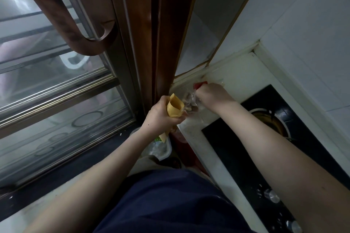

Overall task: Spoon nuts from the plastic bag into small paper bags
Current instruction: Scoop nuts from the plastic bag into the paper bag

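Over the far corner of a white desk, beside a dark wooden door frame, two bare forearms reach forward from a person in dark blue clothing. The left hand is raised, its grip curled round a small yellow-brown paper bag, held upright with its open mouth tilted toward the right. The right hand is turned knuckles up, fingers curled downward into a clear plastic bag lying on the desk corner; what its grip pinches cannot be told. A bit of red shows just behind that hand. Pale brown nuts show through the plastic, just beside the paper bag's mouth, between the two hands.

To the right, a black hob is set into the desk, with a round burner partly hidden by the right forearm and metal knobs nearer the body. Below the left wrist, down on the floor, sits a white container. A glass sliding door with a curved wooden handle fills the left side.
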`<state>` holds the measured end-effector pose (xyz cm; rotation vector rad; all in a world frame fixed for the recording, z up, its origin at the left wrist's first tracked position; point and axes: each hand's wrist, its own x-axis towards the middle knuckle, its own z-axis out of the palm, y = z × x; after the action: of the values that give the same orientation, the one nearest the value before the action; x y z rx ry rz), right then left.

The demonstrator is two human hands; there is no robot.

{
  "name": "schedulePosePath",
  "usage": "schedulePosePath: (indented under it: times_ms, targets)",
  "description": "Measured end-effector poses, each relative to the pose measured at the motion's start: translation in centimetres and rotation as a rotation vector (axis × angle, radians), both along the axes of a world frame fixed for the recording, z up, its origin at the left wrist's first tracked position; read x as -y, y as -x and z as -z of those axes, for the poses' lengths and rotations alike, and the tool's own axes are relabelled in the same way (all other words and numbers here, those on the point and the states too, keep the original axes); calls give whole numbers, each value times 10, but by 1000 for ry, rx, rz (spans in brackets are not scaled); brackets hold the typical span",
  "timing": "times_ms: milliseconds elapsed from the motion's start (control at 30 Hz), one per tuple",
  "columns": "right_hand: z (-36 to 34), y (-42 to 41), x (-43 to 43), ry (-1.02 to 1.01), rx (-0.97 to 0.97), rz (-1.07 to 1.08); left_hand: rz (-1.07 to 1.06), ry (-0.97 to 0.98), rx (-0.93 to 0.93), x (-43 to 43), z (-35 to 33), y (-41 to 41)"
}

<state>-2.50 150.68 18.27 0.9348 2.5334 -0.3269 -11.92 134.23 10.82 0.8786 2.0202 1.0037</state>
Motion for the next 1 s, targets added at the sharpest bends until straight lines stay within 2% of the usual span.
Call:
schedulePosePath:
  times_ms: [133,333,667,833,1000]
  targets:
    - [5,-2,-3,-38,32,-39,-5,1,6,2,3,2]
    - [9,-3,-22,-53,-20,-15,10,19,50,3,9,3]
    - [18,-1,-38,86,38,111,288,140,183,-5,27,-10]
    - [23,-5,-43,189,-67,221,320,132,275,-11,28,-13]
    - [12,-5,-44,242,-149,309,335,130,270,-15,28,-15]
